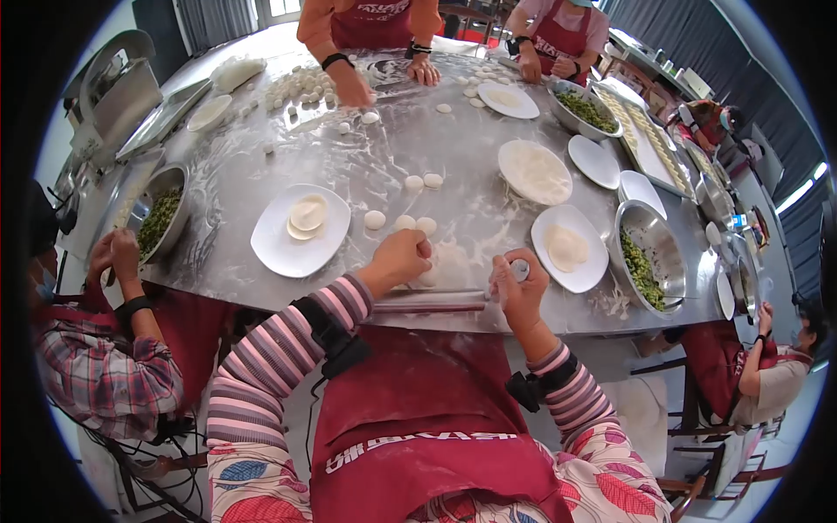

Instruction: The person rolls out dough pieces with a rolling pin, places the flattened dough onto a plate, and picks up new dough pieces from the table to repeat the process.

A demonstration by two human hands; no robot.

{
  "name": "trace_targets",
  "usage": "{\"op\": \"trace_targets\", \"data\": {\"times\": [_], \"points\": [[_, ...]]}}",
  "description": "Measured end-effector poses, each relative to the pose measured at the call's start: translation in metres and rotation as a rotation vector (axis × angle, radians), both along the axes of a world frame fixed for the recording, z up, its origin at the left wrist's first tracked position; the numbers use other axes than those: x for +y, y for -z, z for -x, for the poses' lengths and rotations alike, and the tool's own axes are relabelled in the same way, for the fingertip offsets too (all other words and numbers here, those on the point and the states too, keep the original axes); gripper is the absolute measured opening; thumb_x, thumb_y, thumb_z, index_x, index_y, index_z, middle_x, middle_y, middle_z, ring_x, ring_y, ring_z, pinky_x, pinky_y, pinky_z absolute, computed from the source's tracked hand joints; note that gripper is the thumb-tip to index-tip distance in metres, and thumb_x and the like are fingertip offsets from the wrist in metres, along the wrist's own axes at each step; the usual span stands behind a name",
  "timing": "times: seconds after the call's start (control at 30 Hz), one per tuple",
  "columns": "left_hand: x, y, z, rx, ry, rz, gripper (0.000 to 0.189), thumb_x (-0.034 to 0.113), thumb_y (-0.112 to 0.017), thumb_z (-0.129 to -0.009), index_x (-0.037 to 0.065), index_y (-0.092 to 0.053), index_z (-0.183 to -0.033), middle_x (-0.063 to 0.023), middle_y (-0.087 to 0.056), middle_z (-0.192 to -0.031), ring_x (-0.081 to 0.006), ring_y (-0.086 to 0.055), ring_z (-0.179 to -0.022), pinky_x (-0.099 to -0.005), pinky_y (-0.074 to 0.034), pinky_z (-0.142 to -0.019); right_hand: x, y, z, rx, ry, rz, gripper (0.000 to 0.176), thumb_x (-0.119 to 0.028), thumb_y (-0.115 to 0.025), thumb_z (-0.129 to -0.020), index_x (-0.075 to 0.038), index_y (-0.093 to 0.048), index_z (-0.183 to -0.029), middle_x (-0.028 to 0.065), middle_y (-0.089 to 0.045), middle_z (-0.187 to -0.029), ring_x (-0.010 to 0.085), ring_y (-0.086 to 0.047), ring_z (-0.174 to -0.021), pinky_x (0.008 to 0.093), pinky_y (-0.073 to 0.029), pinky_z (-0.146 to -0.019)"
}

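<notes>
My left hand [399,260] is closed at the table's near edge, beside a small dough piece [427,277] partly hidden by its fingers; what it grips I cannot make out. To its right, my right hand [520,283] is wrapped round a rolling pin [520,269] whose end shows between the fingers. Just beyond my left hand lie round dough pieces [425,226]. A white plate [266,253] with flat wrappers [307,213] stands to the left, and another plate [593,277] with wrappers [567,247] stands to the right.
Steel bowls of green filling stand at left [157,218], right [643,266] and back right [586,109]. A floured plate [534,172] lies beyond my right hand. Many dough pieces [305,85] lie near the co-workers across the table. Other people sit at both sides.
</notes>
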State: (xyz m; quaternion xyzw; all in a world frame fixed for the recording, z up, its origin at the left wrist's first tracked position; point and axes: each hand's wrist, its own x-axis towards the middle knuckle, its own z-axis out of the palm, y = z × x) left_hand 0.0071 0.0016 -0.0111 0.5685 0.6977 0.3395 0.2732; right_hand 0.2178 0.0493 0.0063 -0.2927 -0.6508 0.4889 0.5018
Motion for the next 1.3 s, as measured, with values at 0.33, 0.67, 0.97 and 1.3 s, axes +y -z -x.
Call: {"op": "trace_targets", "data": {"times": [0.33,0.67,0.97,1.3], "points": [[0.020,-0.003,0.002,0.112,0.236,0.153,0.012,0.005,-0.065,-0.066,-0.001,-0.059,-0.075,-0.0084,-0.060,-0.065,-0.0168,-0.059,-0.060,-0.0269,-0.046,-0.055,0.039,0.028,0.025,-0.257,0.303,-0.267,0.020,-0.012,-0.069,-0.072,-0.004,-0.051,-0.072,0.0086,-0.051,-0.054,0.0173,-0.045,-0.045,0.0313,-0.037,-0.046],[0.031,0.006,-0.001,0.051,0.193,0.046,0.010,0.012,-0.061,-0.066,0.003,-0.060,-0.069,-0.0163,-0.061,-0.070,-0.0279,-0.060,-0.069,-0.0356,-0.046,-0.062,0.061,0.032,0.045,-0.284,0.189,-0.123,0.022,-0.014,-0.069,-0.070,-0.003,-0.052,-0.079,0.0142,-0.056,-0.059,0.0313,-0.056,-0.055,0.0367,-0.043,-0.052],[0.025,-0.003,-0.001,0.140,0.304,0.108,0.014,0.014,-0.058,-0.072,0.000,-0.059,-0.077,-0.0157,-0.062,-0.077,-0.0280,-0.060,-0.073,-0.0360,-0.046,-0.063,0.060,0.032,0.046,-0.279,0.324,-0.372,0.021,-0.012,-0.069,-0.071,-0.003,-0.050,-0.074,0.0137,-0.054,-0.059,0.0306,-0.055,-0.054,0.0340,-0.042,-0.051],[0.022,-0.001,0.007,0.141,0.334,0.069,0.017,0.017,-0.058,-0.072,0.001,-0.060,-0.079,-0.0160,-0.062,-0.078,-0.0308,-0.060,-0.073,-0.0372,-0.046,-0.066,0.013,0.041,-0.002,-0.164,0.163,-0.040,0.021,-0.014,-0.068,-0.071,-0.003,-0.051,-0.077,0.0144,-0.056,-0.062,0.0344,-0.054,-0.057,0.0379,-0.041,-0.052]]}}
